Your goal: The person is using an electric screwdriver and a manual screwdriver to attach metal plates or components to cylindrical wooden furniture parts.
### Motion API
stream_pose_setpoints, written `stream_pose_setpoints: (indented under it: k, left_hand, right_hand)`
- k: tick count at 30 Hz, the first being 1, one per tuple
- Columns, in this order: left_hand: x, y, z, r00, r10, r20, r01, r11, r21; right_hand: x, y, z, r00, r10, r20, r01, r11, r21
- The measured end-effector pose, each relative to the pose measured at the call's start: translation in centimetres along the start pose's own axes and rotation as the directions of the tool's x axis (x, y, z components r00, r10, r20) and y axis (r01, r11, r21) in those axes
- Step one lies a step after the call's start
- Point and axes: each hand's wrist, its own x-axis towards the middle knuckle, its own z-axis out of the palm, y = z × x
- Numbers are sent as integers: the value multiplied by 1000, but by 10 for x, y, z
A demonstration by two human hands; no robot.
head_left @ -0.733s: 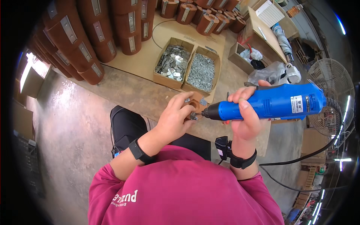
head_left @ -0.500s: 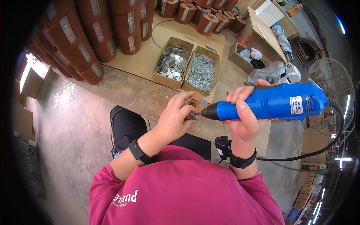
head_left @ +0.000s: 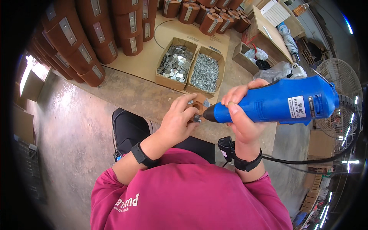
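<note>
Nearest, the pink shirt (head_left: 188, 191) fills the lower middle, with a black trouser leg (head_left: 130, 128) beyond it against the front edge of the wooden bench (head_left: 126, 86). Over the bench, the left hand (head_left: 179, 117) curls in, thumb and fingers pinching a brown piece (head_left: 198, 105) fitted with small metal tabs. The right hand (head_left: 245, 120) wraps around a blue power screwdriver (head_left: 276, 101); its dark nose points left at the lower tab, though whether the bit touches is too small to tell. The tool's rear overhangs the bench's right edge, its black cable (head_left: 318, 161) looping down over the floor. A narrow gap separates the fingers from two cardboard boxes (head_left: 168, 82), side by side, holding flat metal plates (head_left: 176, 63) and screws (head_left: 205, 74). Farther off, brown cylinders (head_left: 132, 23) stand stacked at left, well apart from both hands.
</note>
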Motion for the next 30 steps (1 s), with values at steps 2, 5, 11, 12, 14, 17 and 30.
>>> stream_pose_setpoints:
  k: [2,5,11,12,14,17,30]
  left_hand:
    - [0,0,0,1000,5,-6,-5,1000,-2]
    - [-1,-1,0,1000,-1,7,0,1000,15]
    - [1,2,-4,999,-7,42,6,1000,23]
    - [1,3,-5,999,-5,40,4,1000,26]
    - [1,5,-7,998,-23,55,22,1000,14]
    - [1,4,-8,995,-39,89,40,999,-2]
    - [7,11,-2,994,-48,99,30,983,182]
  right_hand:
    - [-1,0,2,1000,13,3,-13,1000,10]
    - [-3,0,5,999,20,27,-21,999,30]
    - [-4,-2,5,998,6,58,-5,1000,-25]
    - [-3,-4,3,1000,-11,-25,10,999,-33]
    - [-1,-10,-2,988,-36,-148,41,999,32]
    - [3,-24,-11,974,-125,-187,137,989,53]
    - [-2,-23,-24,957,-110,-269,126,991,42]
